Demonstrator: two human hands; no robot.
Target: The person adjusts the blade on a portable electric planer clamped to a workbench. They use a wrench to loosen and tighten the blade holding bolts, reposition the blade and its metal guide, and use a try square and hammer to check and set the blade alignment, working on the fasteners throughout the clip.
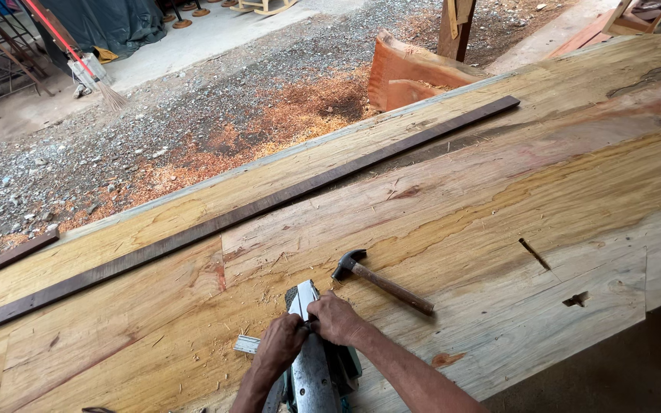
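We have both hands on the power planer point(314, 367), which lies sole-up on the wooden slab point(499, 229) at its near edge, and this planer is our landmark. Left hand point(278, 346) is curled over the planer's left side near the front of the sole, fingers closed around it. Right hand point(336, 319) sits just right of it, fingertips pinched together at the same spot on the sole, likely at the blade slot. What they pinch is too small to tell. Step in hand, our read: adjusting or servicing the cutter with the tool flipped over, not planing. Next move calls for a steady left-hand hold so the body doesn't rock, and fine fingertip work on the right, with fingers kept off the blade edge. A small light metal piece point(246, 344) lies just left of the planer, touching the slab. A claw hammer point(382, 281) lies just right of and beyond the planer, head toward it, wooden handle pointing away to the right. Shavings are scattered around the planer's front. Further beyond, a long dark wood strip point(269, 206) runs diagonally across the slab. Well beyond that lie a gravel floor with sawdust point(300, 115), a reddish timber block point(411, 73) and a red-handled broom point(78, 57) far left.
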